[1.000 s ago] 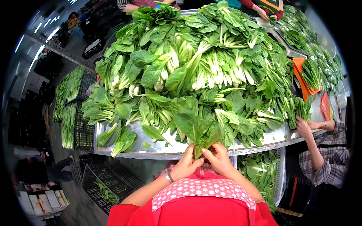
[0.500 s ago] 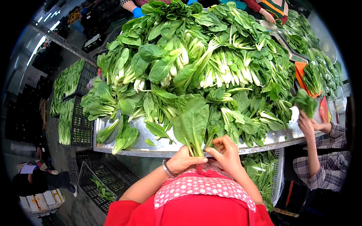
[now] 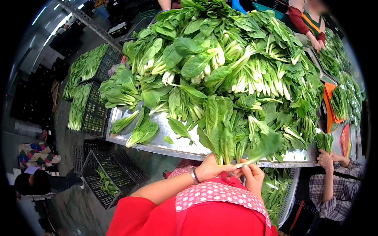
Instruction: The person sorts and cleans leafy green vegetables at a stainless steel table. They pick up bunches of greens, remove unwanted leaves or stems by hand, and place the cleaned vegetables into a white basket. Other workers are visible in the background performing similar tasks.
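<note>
My left hand [image 3: 209, 169], with a bracelet at its wrist, is closed round the stem ends of a bunch of leafy greens [image 3: 222, 143], which stands upright at the table's near edge. Beside it my right hand [image 3: 252, 177] pinches the pale stalk of a single leaf [image 3: 266, 148], slightly blurred, tilting up to the right. The two hands nearly touch at the stalk. Behind them a big heap of leafy greens [image 3: 189, 63] with white and pale green stems covers most of the metal table [image 3: 151, 151].
Black crates [image 3: 94, 106] full of greens stand at the left; another crate [image 3: 92, 185] holds a few leaves. A white basket [image 3: 289, 196] of greens sits under the table's right side. At the right a co-worker's hand [image 3: 325, 159] holds a bunch; another person stands across the table.
My view has swung left, so the scene sits further right. My right hand now holds a single leaf out to the right, beside the bunch still in my left hand.
</note>
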A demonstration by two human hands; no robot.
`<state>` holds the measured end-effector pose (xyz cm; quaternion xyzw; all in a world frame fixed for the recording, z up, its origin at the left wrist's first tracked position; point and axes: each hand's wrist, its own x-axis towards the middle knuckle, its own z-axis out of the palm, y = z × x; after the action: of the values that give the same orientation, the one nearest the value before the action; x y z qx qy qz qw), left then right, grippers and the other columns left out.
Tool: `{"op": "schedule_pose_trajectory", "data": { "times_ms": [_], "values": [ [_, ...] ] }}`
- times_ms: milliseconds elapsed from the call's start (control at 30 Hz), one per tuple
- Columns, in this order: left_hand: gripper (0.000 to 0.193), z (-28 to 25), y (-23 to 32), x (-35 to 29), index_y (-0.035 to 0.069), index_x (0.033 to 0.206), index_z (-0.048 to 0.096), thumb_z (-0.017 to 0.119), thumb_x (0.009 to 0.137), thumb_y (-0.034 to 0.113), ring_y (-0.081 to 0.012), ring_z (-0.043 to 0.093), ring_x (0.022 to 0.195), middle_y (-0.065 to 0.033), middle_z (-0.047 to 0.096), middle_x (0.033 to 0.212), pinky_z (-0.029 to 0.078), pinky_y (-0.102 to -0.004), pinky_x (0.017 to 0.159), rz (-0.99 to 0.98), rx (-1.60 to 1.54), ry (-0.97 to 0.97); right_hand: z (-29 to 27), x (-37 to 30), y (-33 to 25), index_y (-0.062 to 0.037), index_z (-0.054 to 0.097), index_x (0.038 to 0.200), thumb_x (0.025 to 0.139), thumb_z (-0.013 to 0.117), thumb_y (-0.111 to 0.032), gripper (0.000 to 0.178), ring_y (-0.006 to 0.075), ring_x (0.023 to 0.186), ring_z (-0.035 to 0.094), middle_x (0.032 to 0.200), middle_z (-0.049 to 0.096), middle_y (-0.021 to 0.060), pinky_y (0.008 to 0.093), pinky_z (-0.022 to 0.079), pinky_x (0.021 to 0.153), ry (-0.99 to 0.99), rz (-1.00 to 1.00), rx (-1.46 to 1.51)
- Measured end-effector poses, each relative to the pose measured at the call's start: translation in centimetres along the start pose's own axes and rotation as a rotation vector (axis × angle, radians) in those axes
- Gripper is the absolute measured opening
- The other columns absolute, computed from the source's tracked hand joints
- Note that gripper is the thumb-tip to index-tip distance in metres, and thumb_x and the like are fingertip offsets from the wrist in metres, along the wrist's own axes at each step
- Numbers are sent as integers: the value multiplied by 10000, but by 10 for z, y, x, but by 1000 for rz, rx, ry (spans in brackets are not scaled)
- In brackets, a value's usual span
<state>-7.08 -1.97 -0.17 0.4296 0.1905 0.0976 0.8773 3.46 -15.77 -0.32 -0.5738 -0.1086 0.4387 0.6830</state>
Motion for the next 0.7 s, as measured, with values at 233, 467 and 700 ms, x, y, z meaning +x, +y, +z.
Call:
{"op": "schedule_pose_trajectory", "data": {
  "times_ms": [233, 467, 700],
  "values": [
    [102, 8, 0, 7, 44, 767, 506, 606, 781, 33, -118, 523, 657, -32, 499, 776, 436, -250, 571, 107, 131, 175, -59, -17, 19, -3, 529, 971, 882, 494, -120, 150, 127, 675, 589, 782, 591, 85, 219, 477, 550, 360, -339, 360],
    [154, -53, 3, 6, 33, 899, 581, 624, 751, 29, -89, 523, 754, 0, 579, 833, 418, -214, 664, 302, 164, 607, -179, -30, 26, -5, 422, 1156, 877, 519, -287, 409, 91, 673, 523, 859, 562, 53, 206, 442, 532, 708, -138, 893],
    [156, -76, -30, 38, -25, 864, 613, 663, 718, 1, -126, 587, 709, -52, 636, 805, 470, -265, 665, 351, 481, 651, -11, 24, -12, -12, 584, 912, 842, 557, -117, 129, 113, 600, 572, 751, 599, 58, 222, 471, 538, 105, 31, -174]
  ]
}}
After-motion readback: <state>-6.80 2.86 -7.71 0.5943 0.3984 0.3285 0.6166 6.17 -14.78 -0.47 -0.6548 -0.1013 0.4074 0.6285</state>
